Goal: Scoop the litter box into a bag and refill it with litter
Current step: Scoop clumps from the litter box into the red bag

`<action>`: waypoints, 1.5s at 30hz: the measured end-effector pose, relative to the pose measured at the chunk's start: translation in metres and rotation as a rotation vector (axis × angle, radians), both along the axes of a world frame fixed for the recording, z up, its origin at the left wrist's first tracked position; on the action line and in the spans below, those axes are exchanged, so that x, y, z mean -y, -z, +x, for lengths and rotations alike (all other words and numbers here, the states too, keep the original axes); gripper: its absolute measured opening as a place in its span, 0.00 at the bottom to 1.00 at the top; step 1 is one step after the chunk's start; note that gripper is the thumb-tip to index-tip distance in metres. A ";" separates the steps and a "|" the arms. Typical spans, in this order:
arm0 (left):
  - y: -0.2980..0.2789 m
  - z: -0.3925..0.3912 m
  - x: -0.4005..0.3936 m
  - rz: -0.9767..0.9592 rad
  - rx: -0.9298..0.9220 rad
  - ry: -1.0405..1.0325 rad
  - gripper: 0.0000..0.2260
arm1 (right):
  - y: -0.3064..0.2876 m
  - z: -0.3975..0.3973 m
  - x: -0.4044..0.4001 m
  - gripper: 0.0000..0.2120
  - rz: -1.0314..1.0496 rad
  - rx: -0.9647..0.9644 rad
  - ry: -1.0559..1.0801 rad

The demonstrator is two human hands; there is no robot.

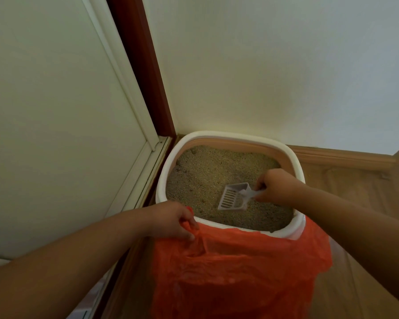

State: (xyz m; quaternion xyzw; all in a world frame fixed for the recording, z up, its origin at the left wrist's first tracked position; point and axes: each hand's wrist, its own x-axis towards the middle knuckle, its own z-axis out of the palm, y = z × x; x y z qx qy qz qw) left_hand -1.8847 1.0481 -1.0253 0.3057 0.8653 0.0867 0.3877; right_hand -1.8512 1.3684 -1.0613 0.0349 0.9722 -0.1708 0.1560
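A: What lies nearest the camera?

B: An orange bag (235,268), thin and crinkled. It hangs in front of the near rim of the litter box (168,166), and its upper edge lies against that rim on the right side.

A: Who holds it?

B: The left hand (173,221). Its fingers are curled round a bunched fold at the bag's upper left corner, gripping the plastic. The forearm comes in from the lower left.

A: And the other hand?

B: The right hand (276,186) reaches over the right part of the box. Its fingers and thumb pinch the handle of a white scoop (233,199). The arm enters from the right edge.

A: Where is the scoop?

B: Inside the box, right of centre. Its slotted blade points toward the near left and rests on the litter (207,171). Whether it carries anything cannot be told.

A: Describe the box.

B: White rim, rounded corners, a pinkish inner band along the far side. Tan, grainy litter fills it, with a few small lumps near the far left corner.

A: What is beyond?

B: The box sits in a corner on a wooden floor (346,180). A pale wall (274,65) stands behind it, with a wooden skirting at its foot. To the left a dark red frame (143,65) runs up beside a white door (51,100).
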 end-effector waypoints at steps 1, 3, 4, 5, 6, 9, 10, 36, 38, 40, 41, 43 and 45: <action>0.001 -0.001 0.001 -0.003 -0.004 -0.002 0.17 | 0.002 -0.001 0.000 0.05 0.003 0.000 0.004; 0.003 -0.002 0.002 -0.007 -0.014 -0.005 0.17 | 0.006 -0.003 0.001 0.04 0.015 0.010 0.004; 0.003 -0.003 0.003 -0.008 -0.015 -0.008 0.17 | 0.008 -0.004 0.001 0.04 0.022 0.014 -0.001; 0.003 -0.004 0.004 -0.008 -0.014 -0.011 0.17 | 0.011 -0.005 0.002 0.04 0.028 0.019 -0.003; 0.004 -0.004 0.004 -0.007 -0.014 -0.011 0.16 | 0.014 -0.005 0.003 0.04 0.033 0.024 -0.004; 0.006 -0.006 0.006 -0.001 -0.016 -0.019 0.16 | 0.021 -0.007 0.005 0.07 0.043 0.053 -0.006; 0.007 -0.007 0.007 0.002 -0.018 -0.023 0.16 | 0.023 -0.008 0.006 0.08 0.041 0.058 -0.006; 0.023 -0.025 0.023 0.091 -0.102 -0.199 0.12 | 0.083 -0.062 0.092 0.19 -0.265 -0.086 0.171; 0.024 -0.025 0.024 0.096 -0.111 -0.211 0.12 | 0.086 -0.068 0.095 0.17 -0.299 -0.092 0.208; 0.025 -0.026 0.026 0.121 -0.125 -0.250 0.12 | 0.090 -0.076 0.097 0.12 -0.323 -0.104 0.235; 0.026 -0.026 0.026 0.135 -0.134 -0.279 0.13 | 0.091 -0.080 0.098 0.11 -0.334 -0.115 0.245; 0.028 -0.028 0.027 0.153 -0.157 -0.333 0.13 | 0.093 -0.089 0.099 0.11 -0.343 -0.135 0.253; 0.029 -0.029 0.028 0.159 -0.182 -0.374 0.15 | 0.093 -0.098 0.100 0.09 -0.346 -0.145 0.261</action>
